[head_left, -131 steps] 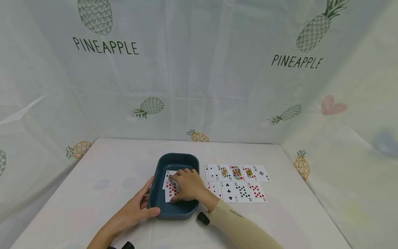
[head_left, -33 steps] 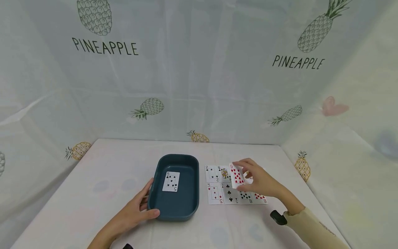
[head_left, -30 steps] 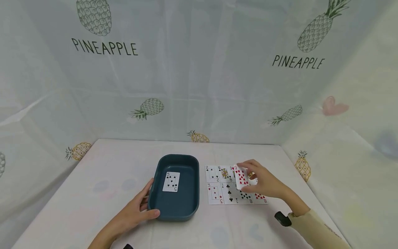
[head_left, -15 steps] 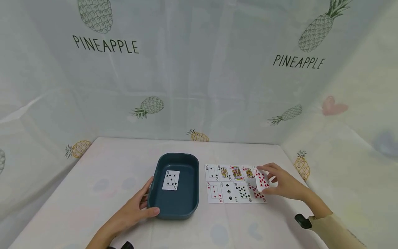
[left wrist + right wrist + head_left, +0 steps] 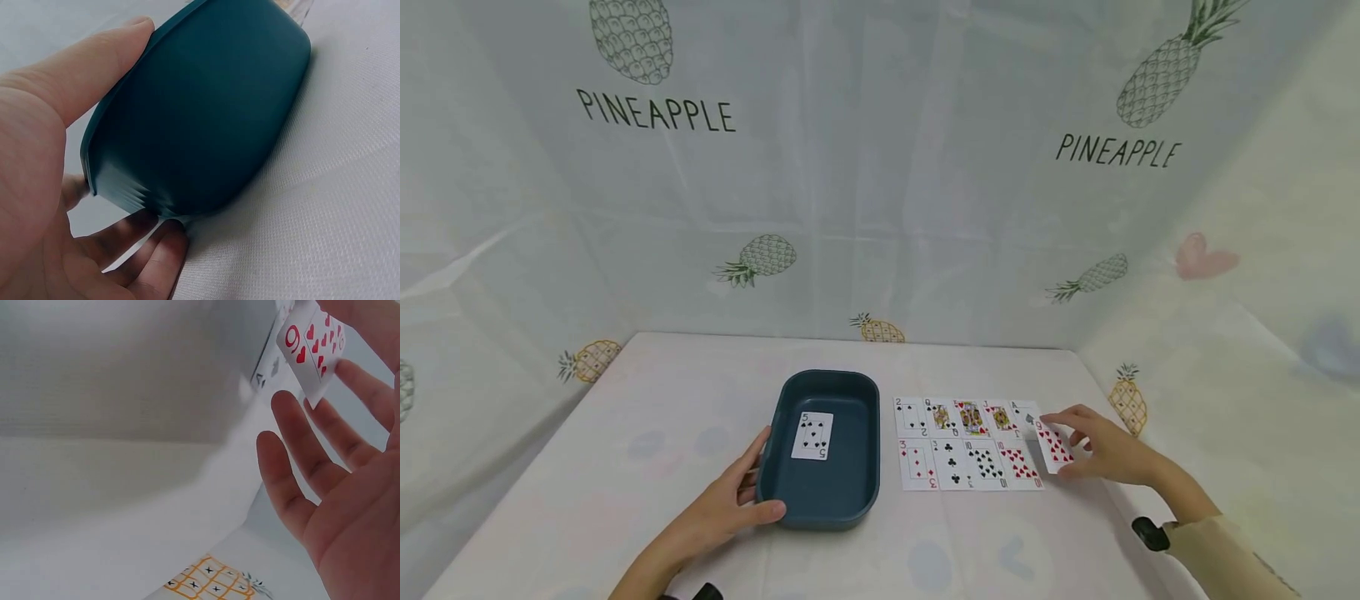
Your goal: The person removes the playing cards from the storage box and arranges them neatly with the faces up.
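left hand (image 5: pixel 718 508) grips the near left rim of the teal tray (image 5: pixel 861 492). right hand (image 5: pixel 1108 454) pinches the nine of hearts (image 5: pixel 1054 446), long axis running away from the person, just right of the card rows (image 5: pixel 970 442) on the worktop (image 5: pixel 625 467).

Dark teal tray (image 5: pixel 790 492) by the left hand (image 5: pixel 722 508); white card with red hearts (image 5: pixel 1054 447) at the right hand (image 5: pixel 1108 454); cream sleeve (image 5: pixel 1225 554); pineapple-printed backdrop (image 5: pixel 760 257)
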Motion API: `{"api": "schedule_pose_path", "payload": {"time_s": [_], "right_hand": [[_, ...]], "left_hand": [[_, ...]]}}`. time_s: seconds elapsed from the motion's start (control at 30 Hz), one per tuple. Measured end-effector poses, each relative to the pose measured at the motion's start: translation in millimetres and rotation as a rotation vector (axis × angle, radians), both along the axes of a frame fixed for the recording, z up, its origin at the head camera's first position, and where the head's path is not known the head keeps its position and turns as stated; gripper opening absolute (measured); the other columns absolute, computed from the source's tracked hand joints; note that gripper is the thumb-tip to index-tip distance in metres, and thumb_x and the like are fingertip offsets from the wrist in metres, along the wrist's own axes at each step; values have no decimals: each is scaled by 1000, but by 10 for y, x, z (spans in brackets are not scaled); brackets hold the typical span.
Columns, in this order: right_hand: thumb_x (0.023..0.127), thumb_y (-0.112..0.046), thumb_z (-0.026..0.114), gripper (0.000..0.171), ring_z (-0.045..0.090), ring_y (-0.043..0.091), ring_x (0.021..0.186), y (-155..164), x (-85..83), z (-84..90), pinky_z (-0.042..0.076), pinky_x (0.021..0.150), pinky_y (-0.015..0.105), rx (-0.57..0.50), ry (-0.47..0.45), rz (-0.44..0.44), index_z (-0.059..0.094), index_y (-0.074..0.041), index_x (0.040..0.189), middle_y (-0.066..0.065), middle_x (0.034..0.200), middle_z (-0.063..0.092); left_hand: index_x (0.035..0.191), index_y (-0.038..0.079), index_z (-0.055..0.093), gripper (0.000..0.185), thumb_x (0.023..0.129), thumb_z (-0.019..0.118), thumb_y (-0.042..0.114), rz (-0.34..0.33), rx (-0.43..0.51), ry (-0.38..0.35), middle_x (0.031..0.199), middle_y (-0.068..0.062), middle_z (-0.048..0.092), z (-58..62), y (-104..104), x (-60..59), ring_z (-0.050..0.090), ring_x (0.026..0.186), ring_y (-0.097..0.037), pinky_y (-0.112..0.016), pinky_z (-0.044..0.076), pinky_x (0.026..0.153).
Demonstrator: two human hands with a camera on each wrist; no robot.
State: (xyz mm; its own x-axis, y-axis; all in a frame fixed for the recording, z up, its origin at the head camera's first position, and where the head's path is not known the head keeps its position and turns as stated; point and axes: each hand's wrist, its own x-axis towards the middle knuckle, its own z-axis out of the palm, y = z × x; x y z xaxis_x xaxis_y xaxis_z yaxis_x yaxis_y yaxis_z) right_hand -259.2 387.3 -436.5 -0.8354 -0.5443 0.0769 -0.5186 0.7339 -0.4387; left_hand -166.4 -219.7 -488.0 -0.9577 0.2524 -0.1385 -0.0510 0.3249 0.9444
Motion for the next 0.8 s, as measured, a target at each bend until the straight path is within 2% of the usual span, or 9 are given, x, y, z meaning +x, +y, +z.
{"api": "schedule_pose_path", "payload": {"time_s": [0.2, 0.43, 0.63, 0.8], "right_hand": [[80, -33, 96, 82, 63, 17, 98, 22, -19, -92, 57, 80, 32, 18, -27, -16, 59, -5, 147, 15, 136, 56], [76, -34, 98, 81, 58, 17, 103, 24, -11, -180, 56, 80, 29, 73, -105, -125, 63, -13, 146, 8, 138, 56], [76, -33, 98, 78, 55, 16, 103, 16, -10, -216, 54, 79, 27, 88, -98, -112, 64, -14, 144, 6, 137, 54], [76, -33, 97, 77, 54, 18, 105, -32, 11, -216, 52, 77, 26, 116, -128, -120, 66, -17, 144, 4, 134, 52]], "left_hand": [[173, 30, 8, 107, 95, 81, 31, -6, 10, -4, 170, -24, 27, -4, -18, -1, 48, 145, -35, -30, 50, 111], [173, 30, 9, 107, 94, 82, 31, -1, 23, -13, 168, -23, 29, -2, 3, -6, 48, 144, -33, -28, 50, 109], [172, 32, 10, 106, 94, 82, 32, 7, 20, -19, 167, -21, 31, 11, -2, -6, 48, 143, -31, -28, 49, 109], [172, 32, 11, 106, 94, 82, 32, 12, 19, -22, 168, -21, 31, 5, -3, 1, 48, 142, -30, -28, 49, 109]]}}
